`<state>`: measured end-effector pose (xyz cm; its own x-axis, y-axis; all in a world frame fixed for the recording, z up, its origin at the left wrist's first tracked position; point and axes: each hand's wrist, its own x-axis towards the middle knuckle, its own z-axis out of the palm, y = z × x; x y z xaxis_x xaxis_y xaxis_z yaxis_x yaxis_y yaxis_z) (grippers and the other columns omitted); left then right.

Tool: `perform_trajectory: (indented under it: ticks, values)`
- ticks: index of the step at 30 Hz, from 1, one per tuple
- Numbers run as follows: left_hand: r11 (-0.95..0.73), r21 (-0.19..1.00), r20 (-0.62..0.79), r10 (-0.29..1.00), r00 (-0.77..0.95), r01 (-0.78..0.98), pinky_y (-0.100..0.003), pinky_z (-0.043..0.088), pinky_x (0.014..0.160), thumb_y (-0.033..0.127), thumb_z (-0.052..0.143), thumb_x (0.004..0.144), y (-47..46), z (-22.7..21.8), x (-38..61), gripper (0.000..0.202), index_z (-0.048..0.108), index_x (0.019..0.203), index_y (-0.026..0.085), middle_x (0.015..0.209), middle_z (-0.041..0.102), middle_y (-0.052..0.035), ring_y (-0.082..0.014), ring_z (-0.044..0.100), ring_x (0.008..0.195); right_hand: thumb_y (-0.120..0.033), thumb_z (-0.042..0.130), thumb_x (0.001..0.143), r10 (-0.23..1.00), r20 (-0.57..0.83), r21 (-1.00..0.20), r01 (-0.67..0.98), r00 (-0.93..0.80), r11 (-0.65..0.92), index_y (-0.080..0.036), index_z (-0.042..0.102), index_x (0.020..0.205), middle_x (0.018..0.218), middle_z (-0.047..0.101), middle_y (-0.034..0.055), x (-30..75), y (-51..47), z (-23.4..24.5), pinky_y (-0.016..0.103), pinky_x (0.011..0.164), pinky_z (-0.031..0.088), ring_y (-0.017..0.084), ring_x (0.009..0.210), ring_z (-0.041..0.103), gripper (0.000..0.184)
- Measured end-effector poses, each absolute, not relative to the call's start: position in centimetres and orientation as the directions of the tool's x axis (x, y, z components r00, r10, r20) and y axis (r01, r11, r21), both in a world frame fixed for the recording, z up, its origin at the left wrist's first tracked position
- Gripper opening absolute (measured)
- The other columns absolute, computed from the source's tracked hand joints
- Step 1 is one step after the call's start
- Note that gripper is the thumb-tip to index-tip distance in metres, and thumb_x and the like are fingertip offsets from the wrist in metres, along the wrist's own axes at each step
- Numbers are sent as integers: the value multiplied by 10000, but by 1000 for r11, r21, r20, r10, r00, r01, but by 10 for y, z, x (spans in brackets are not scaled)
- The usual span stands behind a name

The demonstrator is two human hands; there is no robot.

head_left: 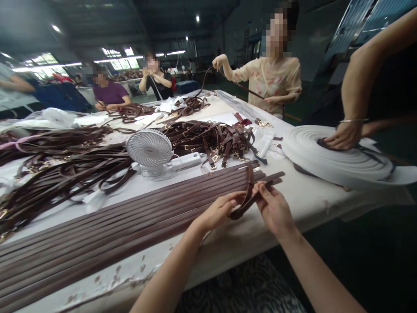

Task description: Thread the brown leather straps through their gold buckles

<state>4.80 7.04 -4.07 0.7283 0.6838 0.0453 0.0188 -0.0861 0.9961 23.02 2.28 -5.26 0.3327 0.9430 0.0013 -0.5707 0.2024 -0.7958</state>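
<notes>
Head view, lower centre of the frame taken up by two bare hands at a table edge:

1. A white work table [312,200] is spread across the frame from lower left to right of centre. Several other people are seen along its far side.
2. A row of long brown straps [130,217] is laid flat and side by side, its long axis slanting from the lower left up towards the centre right.
3. A white roll of tape [335,161] is lying at the right, with a co-worker's hand [345,135] resting on its middle.
4. A heap of buckled straps [211,139] is piled at upper centre.
5. A small white fan [149,148] is stood left of that heap.
6. A folded strap [249,191] is held at the right-hand end of the row, bent into a loop. Its axis follows the row's slant, and it lies between the hands, just above the fingers.
7. The left hand [216,213] is closed on the strap's lower-left end. The right hand [275,208] is pinched on its upper-right part. Both are set close together and equally near.
</notes>
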Motion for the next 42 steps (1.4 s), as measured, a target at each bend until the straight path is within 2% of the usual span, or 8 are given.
perform_trajectory:
  ticks: [5,9,13,19,24,34,38,42]
  values:
    - [228,957,-69,783,618,-182,-283,479,780,642,664,846,78,-33,58,655,700,1228,111,933,720,-95,-147,623,772,-420,846,788,967,153,-859,-456,206,233,-227,770,901,768,656,1,204,11,-50,291,769,519,153,767,597,237]
    - [235,876,-3,876,482,-422,-255,494,811,455,857,738,73,-28,47,493,761,1115,152,905,736,-66,-135,658,805,-490,688,926,965,187,-879,-407,184,248,-221,785,1022,774,622,6,197,5,-41,261,791,491,143,791,567,302]
    - [235,799,31,903,429,-554,-222,490,814,367,918,672,64,-24,40,446,783,1045,164,907,737,-48,-122,665,835,-433,790,853,984,123,-924,-348,125,160,-227,738,1125,746,642,-9,190,2,-31,230,690,486,123,703,560,344]
    - [211,785,66,907,416,-582,-182,482,763,352,914,683,60,-25,42,404,776,1010,158,900,709,-36,-94,637,806,-409,820,811,947,164,-953,-204,275,224,-181,672,787,658,599,-18,186,2,-32,200,544,440,105,605,515,272]
    - [179,791,120,892,436,-585,-181,486,762,361,903,699,57,-23,41,370,766,979,162,884,693,-28,-98,633,826,-413,789,822,908,162,-945,-203,386,255,-186,606,773,648,547,-32,188,1,-39,227,479,432,120,558,489,295]
    - [139,880,88,892,444,-454,-243,455,730,433,921,639,59,-30,41,488,764,1000,144,785,675,-18,-107,583,699,-395,799,814,818,316,-944,77,480,320,-180,622,746,665,612,-16,180,-11,-31,217,544,436,115,596,531,286]
    - [126,884,95,894,439,-450,-229,420,691,443,920,637,59,-31,42,485,762,994,156,739,638,2,-94,550,668,-479,733,872,921,189,-970,-83,340,229,-190,624,825,641,589,-24,182,-11,-37,235,534,440,128,575,518,313]
    - [131,887,100,882,460,-444,-207,357,641,411,917,654,56,-27,42,438,766,976,154,705,599,15,-69,480,636,-513,663,921,952,180,-977,-67,248,203,-184,527,616,547,466,-39,186,-8,-38,226,507,357,99,531,419,469]
